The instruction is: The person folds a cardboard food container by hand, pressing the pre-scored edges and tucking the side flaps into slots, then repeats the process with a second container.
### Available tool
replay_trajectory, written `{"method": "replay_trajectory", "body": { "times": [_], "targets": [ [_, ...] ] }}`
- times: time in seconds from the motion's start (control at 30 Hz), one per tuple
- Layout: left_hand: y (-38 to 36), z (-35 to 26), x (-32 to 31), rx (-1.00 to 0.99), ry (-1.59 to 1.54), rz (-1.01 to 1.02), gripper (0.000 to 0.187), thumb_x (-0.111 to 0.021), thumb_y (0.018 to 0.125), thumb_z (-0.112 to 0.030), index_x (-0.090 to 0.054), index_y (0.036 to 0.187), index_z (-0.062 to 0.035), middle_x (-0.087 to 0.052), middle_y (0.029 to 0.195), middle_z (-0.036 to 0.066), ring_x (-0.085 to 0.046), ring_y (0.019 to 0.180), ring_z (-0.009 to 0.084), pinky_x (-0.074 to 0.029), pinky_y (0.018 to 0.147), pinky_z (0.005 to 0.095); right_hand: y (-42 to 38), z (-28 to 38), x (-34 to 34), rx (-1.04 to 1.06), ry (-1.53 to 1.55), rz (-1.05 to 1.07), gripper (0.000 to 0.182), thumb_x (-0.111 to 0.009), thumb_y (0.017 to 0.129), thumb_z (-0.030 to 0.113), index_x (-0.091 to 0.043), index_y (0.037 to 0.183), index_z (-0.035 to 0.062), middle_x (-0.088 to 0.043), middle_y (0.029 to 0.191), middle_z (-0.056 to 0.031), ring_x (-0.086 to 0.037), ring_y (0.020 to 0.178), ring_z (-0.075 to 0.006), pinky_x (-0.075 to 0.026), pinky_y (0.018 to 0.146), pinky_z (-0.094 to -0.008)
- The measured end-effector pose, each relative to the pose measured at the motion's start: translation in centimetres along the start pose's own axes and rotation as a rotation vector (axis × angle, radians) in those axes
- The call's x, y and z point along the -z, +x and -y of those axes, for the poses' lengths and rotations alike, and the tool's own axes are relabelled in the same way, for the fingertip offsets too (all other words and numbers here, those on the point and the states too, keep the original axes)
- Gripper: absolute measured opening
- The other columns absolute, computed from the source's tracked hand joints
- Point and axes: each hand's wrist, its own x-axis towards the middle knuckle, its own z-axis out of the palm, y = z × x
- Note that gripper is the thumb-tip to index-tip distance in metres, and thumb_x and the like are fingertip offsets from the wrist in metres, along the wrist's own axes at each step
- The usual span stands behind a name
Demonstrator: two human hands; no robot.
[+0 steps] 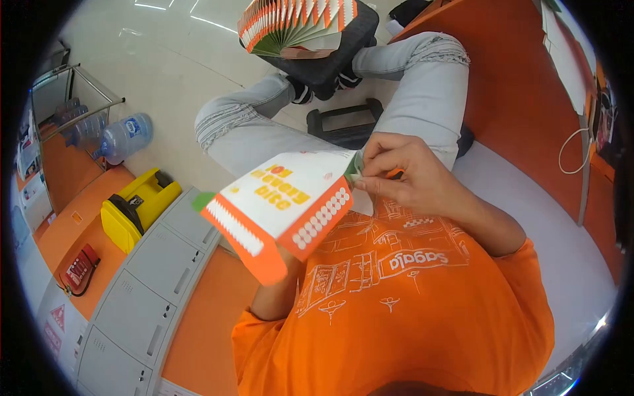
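Note:
A white and orange paper food box (271, 188), printed with yellow lettering, is held tilted above my lap, partly folded, with an orange flap hanging at its near end. My right hand (394, 173) pinches a green-sided flap at the box's right end between thumb and fingers. My left forearm (277, 290) reaches behind the box, and the box hides my left hand, so its fingers cannot be seen. Beyond my knees, a fanned stack of flat, unfolded boxes (297, 26) lies on a black stool (323, 66).
Grey lockers (135, 303) line the left, with a yellow bin (140, 210) beside them. Large water bottles (125, 137) lie near a metal rack (99, 99). An orange panel (508, 72) stands on the right. A black frame-like object (343, 119) is on the floor between my legs.

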Motion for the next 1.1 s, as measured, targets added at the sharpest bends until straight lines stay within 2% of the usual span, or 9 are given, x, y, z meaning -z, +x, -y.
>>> {"method": "replay_trajectory", "body": {
  "times": [0.13,0.23,0.47,0.63,0.73,0.8,0.9,0.97,1.1],
  "targets": [
    [-0.5,-0.3,0.0,-0.008,0.034,-0.002,0.03,-0.063,0.101,-0.007,-0.059,0.128,0.0045,-0.066,0.123,0.017,-0.072,0.098,0.0243,-0.061,0.084,0.0319,0.2,-0.8,-0.5,0.043,0.105,-0.165,0.011,-0.084,0.082,0.007,-0.079,0.09,0.0012,-0.065,0.1,-0.0055,-0.062,0.091,-0.0149,-0.049,0.081,-0.0269],
    [-0.7,-0.4,0.0,-0.017,0.054,0.002,0.03,-0.063,0.101,-0.006,-0.059,0.129,0.0045,-0.066,0.124,0.017,-0.072,0.097,0.0243,-0.061,0.083,0.0317,0.4,-1.0,-0.5,0.065,0.108,-0.14,0.014,-0.086,0.079,0.007,-0.08,0.091,0.0026,-0.066,0.102,-0.0059,-0.062,0.098,-0.0161,-0.048,0.088,-0.0282],
    [-0.2,-0.5,0.0,-0.046,0.089,0.016,0.03,-0.062,0.101,-0.006,-0.058,0.129,0.0047,-0.065,0.124,0.017,-0.072,0.096,0.0241,-0.061,0.083,0.0315,0.8,-0.7,-0.6,0.048,0.11,-0.124,0.013,-0.085,0.079,0.004,-0.08,0.09,0.0027,-0.066,0.105,-0.0071,-0.062,0.101,-0.0173,-0.049,0.089,-0.0301],
    [-0.7,-0.6,0.3,-0.063,0.13,0.022,0.03,-0.062,0.101,-0.005,-0.058,0.129,0.0048,-0.065,0.125,0.017,-0.072,0.096,0.0241,-0.061,0.082,0.0313,1.3,-1.6,-2.0,0.182,0.139,-0.263,0.008,-0.083,0.079,0.004,-0.078,0.085,0.0012,-0.067,0.105,-0.0075,-0.065,0.099,-0.0178,-0.051,0.086,-0.0303],
    [0.0,-0.2,0.7,-0.097,0.186,0.026,0.03,-0.062,0.101,-0.005,-0.057,0.13,0.0049,-0.065,0.125,0.017,-0.072,0.096,0.024,-0.061,0.082,0.0312,1.7,-2.0,-1.6,0.241,0.105,-0.215,0.013,-0.083,0.079,0.003,-0.074,0.088,-0.0007,-0.067,0.107,-0.0075,-0.065,0.1,-0.0179,-0.052,0.086,-0.0311],
    [1.1,0.9,1.7,-0.169,0.283,0.047,0.03,-0.062,0.101,-0.005,-0.057,0.13,0.0049,-0.065,0.125,0.017,-0.072,0.095,0.024,-0.061,0.082,0.0311,2.3,-1.9,-1.9,0.269,0.096,-0.237,0.014,-0.081,0.08,0.002,-0.072,0.091,-0.002,-0.067,0.105,-0.008,-0.066,0.097,-0.0171,-0.053,0.084,-0.0305],
    [4.7,4.4,4.2,-0.563,0.586,0.157,0.031,-0.062,0.101,-0.005,-0.057,0.13,0.005,-0.065,0.126,0.017,-0.072,0.095,0.0239,-0.061,0.081,0.031,2.5,-3.1,-2.5,0.267,0.163,-0.278,0.015,-0.077,0.083,-0.001,-0.069,0.096,-0.0044,-0.067,0.099,-0.0089,-0.067,0.091,-0.0151,-0.054,0.077,-0.0287],
    [4.4,-3.1,-3.3,-0.212,0.392,-0.029,0.032,-0.06,0.102,-0.003,-0.056,0.132,0.0064,-0.062,0.128,0.017,-0.071,0.089,0.0224,-0.061,0.076,0.0294,2.8,-3.7,-2.6,0.237,0.236,-0.295,0.016,-0.074,0.084,-0.002,-0.067,0.097,-0.0057,-0.067,0.095,-0.0093,-0.068,0.087,-0.0141,-0.054,0.072,-0.0275],
    [3.2,-4.4,-5.7,-0.221,0.366,-0.007,0.037,-0.055,0.105,-0.005,-0.054,0.141,0.0045,-0.06,0.135,0.018,-0.071,0.093,0.0191,-0.06,0.075,0.0288,3.9,-5.3,-2.0,0.112,0.142,-0.416,0.012,-0.069,0.085,-0.001,-0.066,0.095,-0.0066,-0.069,0.085,-0.0091,-0.065,0.078,-0.0121,-0.053,0.066,-0.0274]
  ]
}}
